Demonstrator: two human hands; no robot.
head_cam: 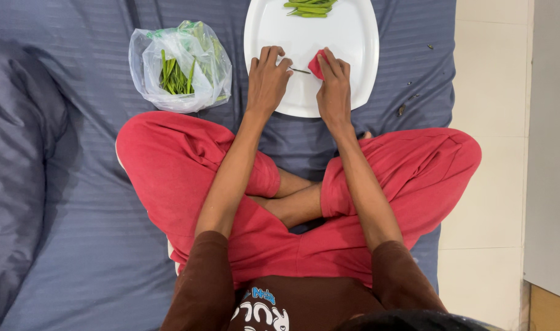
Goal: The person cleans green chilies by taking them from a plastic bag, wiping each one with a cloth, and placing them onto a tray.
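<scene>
A small green pile (310, 7) lies at the white tray's (353, 49) 12 o'clock; the bag (181, 66) at 9 o'clock holds more. The left hand (266, 79) pinches a thin stem (301, 71); the right hand (332, 86) grips a red tool (317, 64).

Head camera, 1 view, looking straight down

It sits above the person's crossed legs, facing the white tray (353, 37) at 12 o'clock, near enough that the forearms fill the centre; the bag (180, 66) lies at 11 o'clock.
</scene>
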